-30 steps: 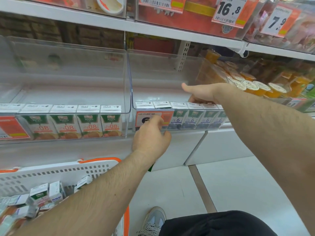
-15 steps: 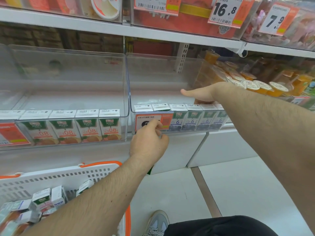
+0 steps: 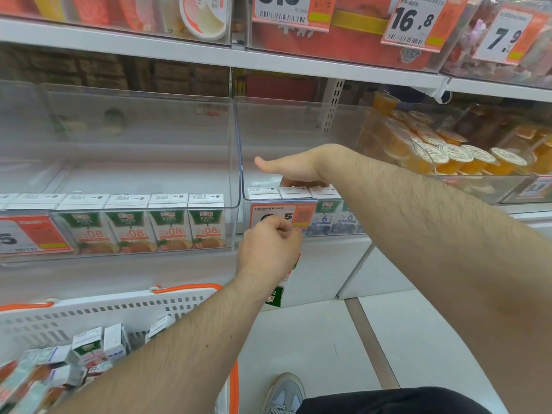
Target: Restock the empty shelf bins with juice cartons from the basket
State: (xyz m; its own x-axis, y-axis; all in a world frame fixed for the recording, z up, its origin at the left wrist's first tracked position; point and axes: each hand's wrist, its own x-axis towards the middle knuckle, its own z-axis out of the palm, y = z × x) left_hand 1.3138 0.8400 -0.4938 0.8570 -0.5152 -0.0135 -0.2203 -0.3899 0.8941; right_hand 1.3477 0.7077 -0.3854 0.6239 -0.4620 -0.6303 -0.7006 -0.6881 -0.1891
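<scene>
1. Right hand (image 3: 294, 170) reaches into the right bin (image 3: 298, 121), fingers down on the blue cartons (image 3: 294, 191); grip hidden, cannot tell.
2. Left hand (image 3: 268, 252) curled at the price tag (image 3: 282, 215), seems to hold nothing.
3. More cartons in the basket (image 3: 98, 312).
4. Cartons likely light, stiff, crushable: grip flat sides.

Right bin (image 3: 298, 130) was open behind its front carton row (image 3: 294, 191); clear divider (image 3: 236, 150) walled its left, upper shelf (image 3: 209, 55) capped headroom.
</scene>
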